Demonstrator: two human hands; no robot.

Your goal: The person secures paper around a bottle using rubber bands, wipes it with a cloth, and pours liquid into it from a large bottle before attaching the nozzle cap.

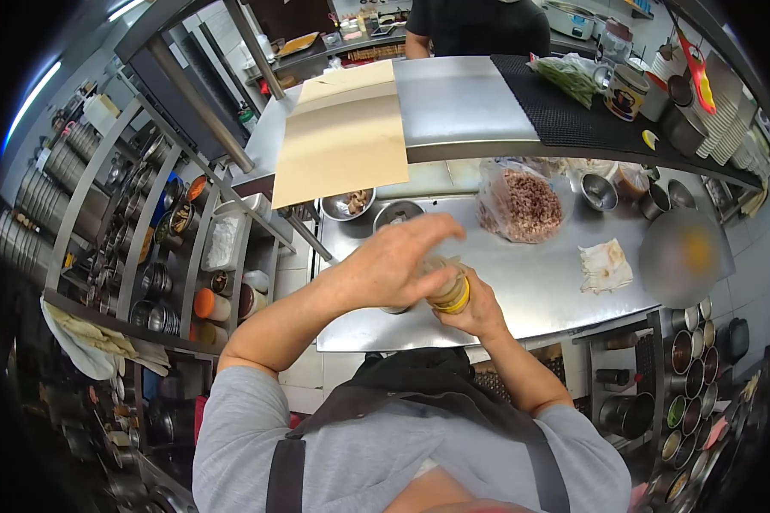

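My right hand (479, 309) is wrapped around a small jar (447, 289) with a yellow band, above the front part of the steel table (522, 295). Over the jar's upper end is my left hand (393, 261), its fingers apart and its thumb at the jar's side. Whether that thumb touches the jar I cannot tell. Behind my left hand stands a metal bowl (397, 212), partly covered by it. Another metal bowl (348, 205) beside it holds pale brown pieces.
A clear bag of reddish-brown grains (530, 205), a folded cloth (606, 265) and a small metal bowl (599, 193) lie to the right. A raised shelf (462, 103) spans the back, with cardboard (351, 137) overhanging. Racks flank me; a person (479, 30) stands beyond.
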